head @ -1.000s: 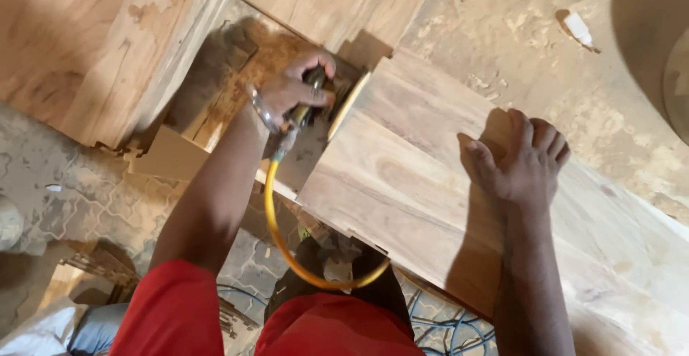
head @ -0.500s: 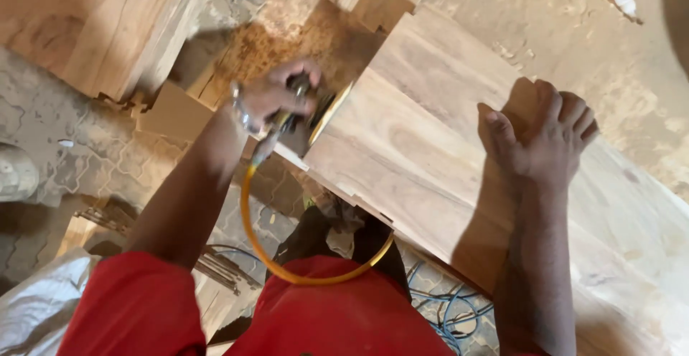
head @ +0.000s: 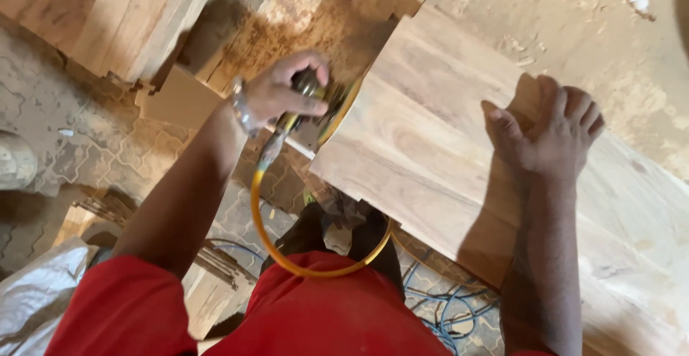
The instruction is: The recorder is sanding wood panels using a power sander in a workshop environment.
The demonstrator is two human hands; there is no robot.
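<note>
Shifted along the board's end since a second ago, left hand (head: 283, 92) has fingers wrapped tight on the sander (head: 326, 105) at the wooden board (head: 430, 133) edge, right hand (head: 556, 130) lies open, flat on it; best keep pad flush, pressure even.

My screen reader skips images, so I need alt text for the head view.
Seen from above, the left hand grips a sander with a yellow hose against the edge of a wooden panel, while the right hand presses flat on it.
</note>
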